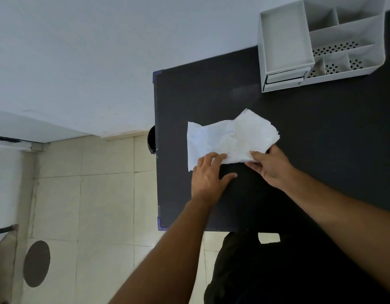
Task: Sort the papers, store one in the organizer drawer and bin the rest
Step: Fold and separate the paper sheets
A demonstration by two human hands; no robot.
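Papers [231,139]: white, crumpled, overlapping stack lying flat on the black tabletop [321,132], about frame centre. Long axis runs left to right across the frame, with the right end tipped a little toward the top. The left piece is squarer, and the right piece points a corner at the upper right. Faint writing on them, unreadable.

Left hand [208,178]: no grip. Its fingers are straight and rest flat on the near-left edge of the papers, with the thumb splayed out on the tabletop.

Right hand [270,165]: grip closed on the papers. The thumb is on top and the fingers curl at the near-right edge, pinching it.

Organizer [321,40]: light grey, at the upper right of the frame on the tabletop, well apart from the papers. It has open compartments on top, some with perforated floors. Organizer drawer [283,79] is at its lower-left front; can't tell whether it's fully pushed in.

Dark round bin [151,139]: on the floor at the tabletop's left edge, mostly hidden, left of the papers.

Tiled floor [102,194] fills the lower left.
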